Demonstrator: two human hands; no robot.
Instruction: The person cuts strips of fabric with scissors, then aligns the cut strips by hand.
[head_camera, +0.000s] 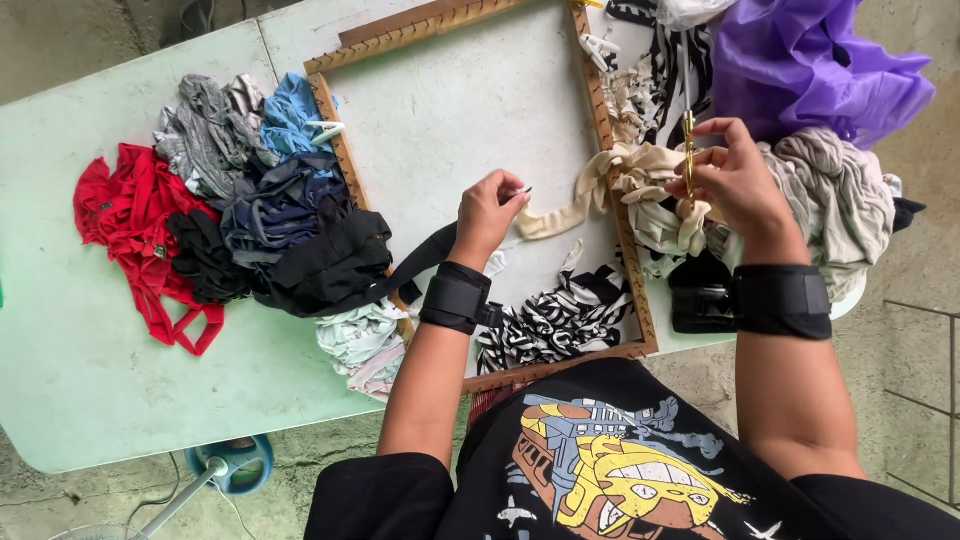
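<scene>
The left hand pinches one end of a cream strip between thumb and fingertips, lifting it just off the table so the cloth hangs taut towards the right. The right hand is closed around gold scissors, held upright at the strip's other end, where it joins a bunched cream heap; stretching the strip this way gives the blades a straight run. Both hands work over a wooden frame lying flat, which bounds the working space. Striped scraps lie near the body inside the frame. Sorted piles sit out of the way on the left: red cloth, black cloth, grey cloth. A purple bag lies far right.
</scene>
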